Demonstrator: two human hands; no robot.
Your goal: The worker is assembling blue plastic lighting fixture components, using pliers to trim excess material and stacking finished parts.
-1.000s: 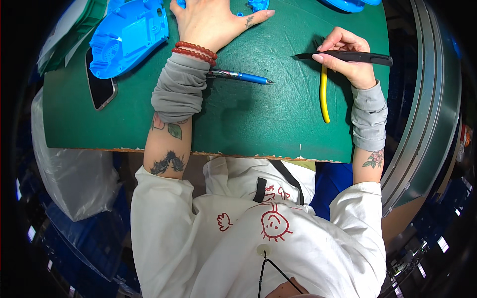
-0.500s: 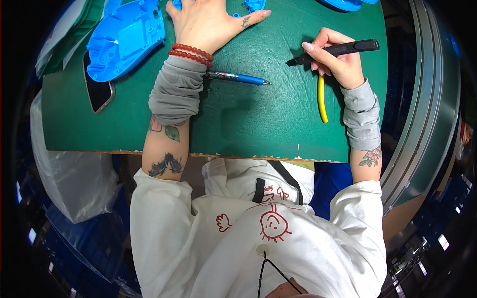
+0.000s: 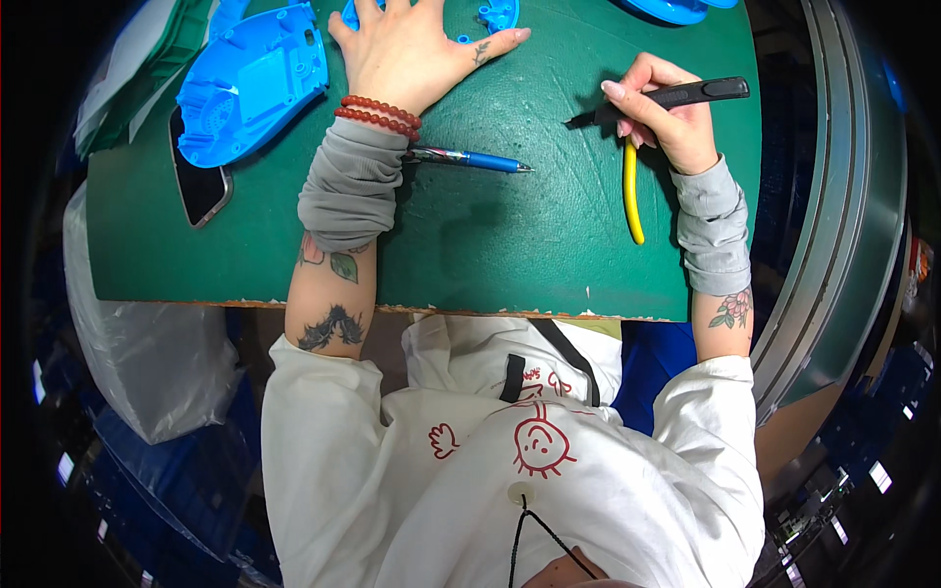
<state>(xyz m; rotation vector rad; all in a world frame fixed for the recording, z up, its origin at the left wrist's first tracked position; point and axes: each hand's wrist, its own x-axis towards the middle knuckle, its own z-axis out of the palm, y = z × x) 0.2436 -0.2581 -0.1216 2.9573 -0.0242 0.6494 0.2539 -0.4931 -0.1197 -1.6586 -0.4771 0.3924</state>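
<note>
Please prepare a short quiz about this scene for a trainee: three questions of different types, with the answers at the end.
1. True or false: the long black tool is held in the right hand.

2. Which colour is the handle seen just below the right hand in the picture?
A) red
B) yellow
C) white

3. Fill in the missing word: the pen beside the wrist of the left hand has its tip toward the ___ side of the picture.

Key: 1. True. 2. B. 3. right.
</note>
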